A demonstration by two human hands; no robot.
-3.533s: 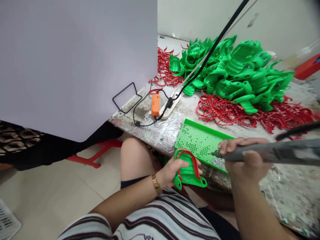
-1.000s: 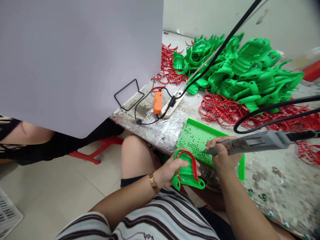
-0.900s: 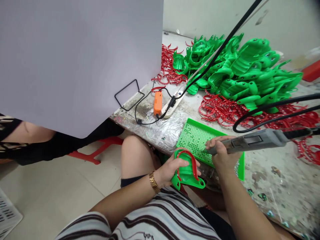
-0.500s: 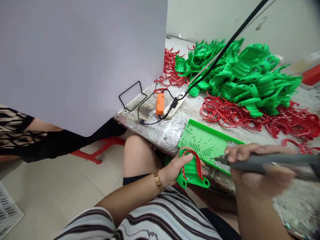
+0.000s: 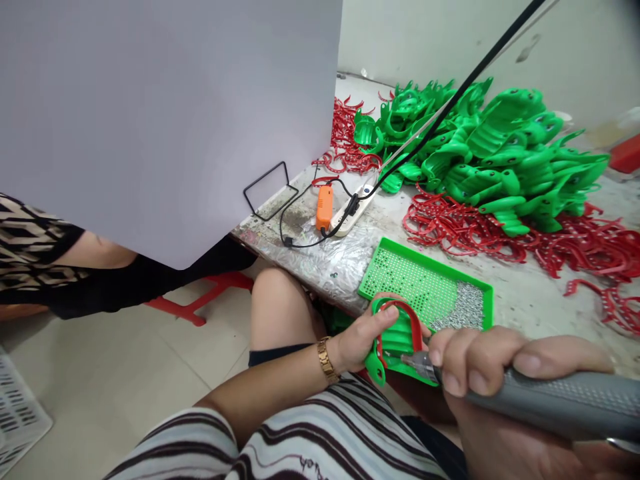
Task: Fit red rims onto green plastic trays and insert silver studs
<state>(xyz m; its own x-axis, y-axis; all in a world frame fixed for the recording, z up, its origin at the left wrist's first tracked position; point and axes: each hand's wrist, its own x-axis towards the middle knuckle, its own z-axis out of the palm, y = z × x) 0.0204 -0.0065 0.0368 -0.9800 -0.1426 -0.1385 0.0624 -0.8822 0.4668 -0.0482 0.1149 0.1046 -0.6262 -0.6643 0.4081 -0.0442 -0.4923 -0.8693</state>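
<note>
Head view: left hand (image 5: 364, 338) clamped on green shell (image 5: 400, 335) and red band (image 5: 415, 321), thumb over both; right hand (image 5: 500, 363) wrapped round grey driver (image 5: 565, 403). Shell sits over the lap, driver tip at its lower edge; contact, I can't tell. My guess: a tilted driver could skid off, a slack thumb could let the band shift. Just beyond: green tray (image 5: 400, 257), silvery screws (image 5: 463, 307); then red heap (image 5: 457, 227), green heap (image 5: 510, 157) on the worktop (image 5: 523, 293).

Tray (image 5: 395, 267): on surface (image 5: 387, 220), just beyond left grip (image 5: 361, 339); small parts (image 5: 463, 307) in its right end. Power strip (image 5: 358, 213): farther beyond left grip. Heap (image 5: 505, 150): far beyond right grip (image 5: 500, 352).
</note>
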